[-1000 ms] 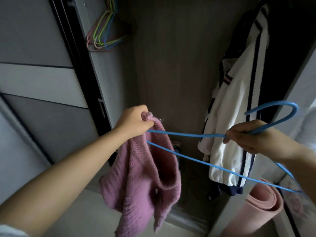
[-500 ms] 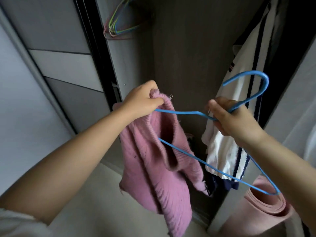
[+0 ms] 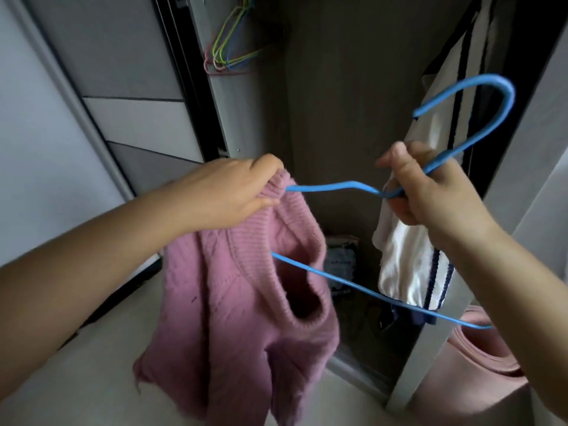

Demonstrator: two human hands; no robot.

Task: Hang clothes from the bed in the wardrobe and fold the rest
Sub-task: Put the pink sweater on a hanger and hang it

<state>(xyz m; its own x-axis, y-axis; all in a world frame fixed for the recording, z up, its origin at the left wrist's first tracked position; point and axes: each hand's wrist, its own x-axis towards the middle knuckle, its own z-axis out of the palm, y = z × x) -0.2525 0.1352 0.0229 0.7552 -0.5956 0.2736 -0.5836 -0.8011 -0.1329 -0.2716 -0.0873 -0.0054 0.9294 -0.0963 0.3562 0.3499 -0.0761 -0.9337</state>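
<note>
Hanger's hook has risen; left hand (image 3: 227, 195) grips one pink sweater (image 3: 233, 305), right hand (image 3: 430, 192) one blue hanger (image 3: 338, 187).

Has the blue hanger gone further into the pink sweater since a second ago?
Yes. The blue hanger has slid left, deeper into the pink sweater collar.

Dim, soft picture (edges bent), shadowy centre.

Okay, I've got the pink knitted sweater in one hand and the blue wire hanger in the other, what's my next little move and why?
Probably push the blue wire hanger further into the pink knitted sweater. Only one hanger arm sits inside its neck, where the left hand grips; the right hand holds the neck of the hanger.
</note>
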